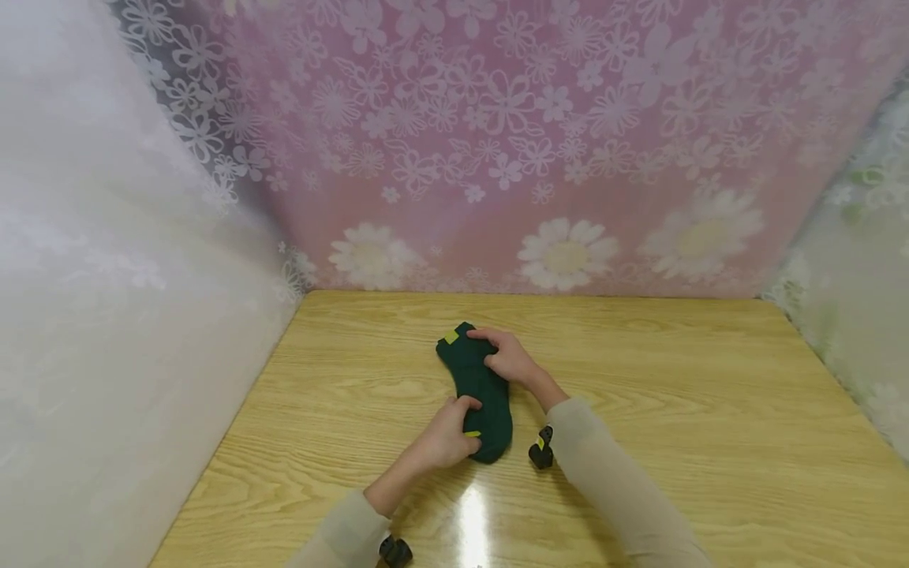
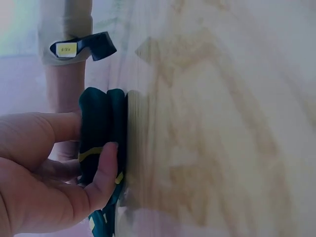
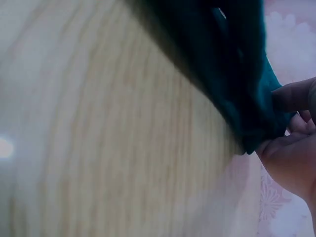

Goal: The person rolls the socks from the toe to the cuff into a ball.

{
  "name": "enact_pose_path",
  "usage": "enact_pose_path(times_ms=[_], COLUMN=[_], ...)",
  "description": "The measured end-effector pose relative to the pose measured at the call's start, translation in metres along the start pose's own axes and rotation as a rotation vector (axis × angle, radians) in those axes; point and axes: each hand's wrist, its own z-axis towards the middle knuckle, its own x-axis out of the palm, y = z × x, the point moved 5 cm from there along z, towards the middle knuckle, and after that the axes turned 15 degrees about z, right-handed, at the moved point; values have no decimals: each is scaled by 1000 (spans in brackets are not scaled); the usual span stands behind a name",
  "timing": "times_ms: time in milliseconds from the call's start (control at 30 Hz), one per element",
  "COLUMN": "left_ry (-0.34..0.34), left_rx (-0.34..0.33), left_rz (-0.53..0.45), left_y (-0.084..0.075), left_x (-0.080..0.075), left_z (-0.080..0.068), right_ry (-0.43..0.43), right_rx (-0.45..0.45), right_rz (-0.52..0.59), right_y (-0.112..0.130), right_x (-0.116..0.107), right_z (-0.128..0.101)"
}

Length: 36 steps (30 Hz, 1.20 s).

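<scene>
A dark green sock (image 1: pixel 490 394) lies lengthwise on the wooden table, a yellow patch (image 1: pixel 451 336) near its far cuff end and a yellow strip near its rounded close end. In the left wrist view the fabric (image 2: pixel 96 118) shows as two thick layers stacked together. My left hand (image 1: pixel 446 435) grips the close end from the left side, thumb and fingers on either side of the layers. Toward the cuff, my right hand (image 1: pixel 513 359) pinches the sock's right edge; the right wrist view shows thumb and fingers at a corner of the dark green cloth (image 3: pixel 237 74).
The wood-grain table (image 1: pixel 675 371) spreads out on both sides of the sock. A pink flowered backdrop (image 1: pixel 454 158) stands behind it, with pale sheets (image 1: pixel 128 315) on the left and right. Each sleeve carries a small black wrist device (image 1: pixel 541 448).
</scene>
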Motion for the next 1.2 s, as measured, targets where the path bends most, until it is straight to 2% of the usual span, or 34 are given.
enact_pose_path(times_ms=[200,367,600,867,1200], left_ry=[48,66,64,71,72], left_rx=[-18,-31,-7,-68,-29], left_rz=[6,12,176,372,371], left_y=[2,0,-7,-11,-7], left_x=[-3,-3,1,2,1], left_z=[0,-1,-6,-7,-5], right_ry=[-36,-51,-67,-80,-110], right_rx=[22,29,39,55,77], right_rz=[14,-24,-78,-172,-192], right_y=[-3,-7,-8,-1,-1], right_x=[0,-1,0,2,-2], right_z=[-1,-1,-3,-3,-6])
